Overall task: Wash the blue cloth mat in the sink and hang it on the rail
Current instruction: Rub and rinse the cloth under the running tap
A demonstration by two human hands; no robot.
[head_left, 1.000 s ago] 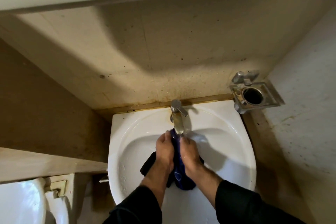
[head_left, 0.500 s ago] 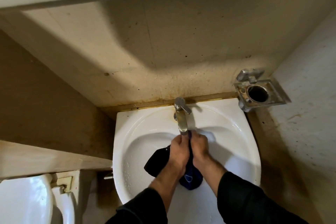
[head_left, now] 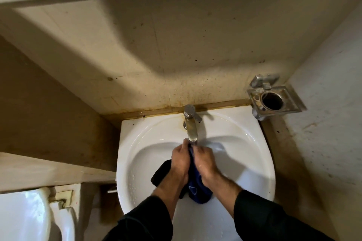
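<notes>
Scrubbing is the step in hand, judged from the pose: the left hand [head_left: 181,159] and the right hand [head_left: 204,163] sit side by side at the centre of the frame, both clenched on the blue cloth mat [head_left: 195,186], which is bunched between the palms just below the tap [head_left: 191,124]; whether water runs cannot be told. The mat lies inside the sink [head_left: 137,143], its long axis running from the spout at the top down toward the lower edge of the frame; a dark flap spills out left of the left hand, and the blue tail hangs below both wrists. Neither hand is nearer; the mat lies between them. No rail shows anywhere in the frame, so hanging is not yet at hand.
</notes>
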